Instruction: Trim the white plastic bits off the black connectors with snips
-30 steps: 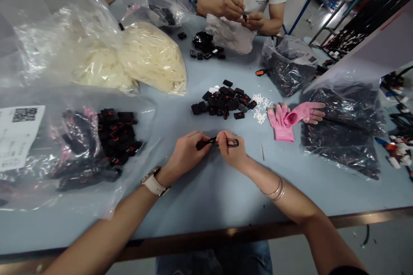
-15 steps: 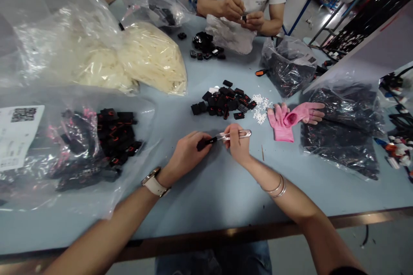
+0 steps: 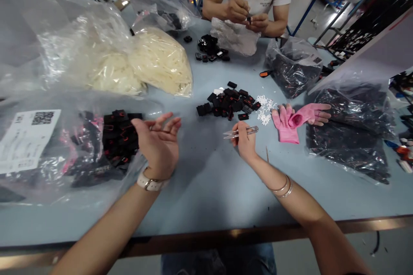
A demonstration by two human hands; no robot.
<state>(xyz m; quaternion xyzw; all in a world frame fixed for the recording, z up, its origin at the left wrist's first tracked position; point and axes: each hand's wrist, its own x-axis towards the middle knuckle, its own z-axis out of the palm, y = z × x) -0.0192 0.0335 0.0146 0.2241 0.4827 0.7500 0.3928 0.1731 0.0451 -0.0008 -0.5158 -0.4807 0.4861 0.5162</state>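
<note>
My left hand [image 3: 158, 144] is turned palm up with its fingers apart, holding nothing. It is beside the mouth of a clear plastic bag [image 3: 72, 137] with black connector housings [image 3: 118, 139] showing inside. My right hand [image 3: 244, 141] is closed around a pair of small metal thread snips [image 3: 251, 130], their pointed blades aimed left. Beyond the hands lies a pile of black connector housings [image 3: 227, 102] with orange-red parts. Small white pieces [image 3: 265, 109] are scattered just right of that pile.
Pink gloves [image 3: 288, 131] lie right of the white pieces. Bags of black parts [image 3: 348, 133] stand at the right, and a bag of cream-coloured pieces [image 3: 164, 62] at the back left. Across the table [image 3: 206, 197], a co-worker [image 3: 251, 4] handles a small black piece.
My left hand has moved left to the bag and opened; the black housing it held is no longer seen in it. My right hand keeps the snips, their blades now free of the housing.
</note>
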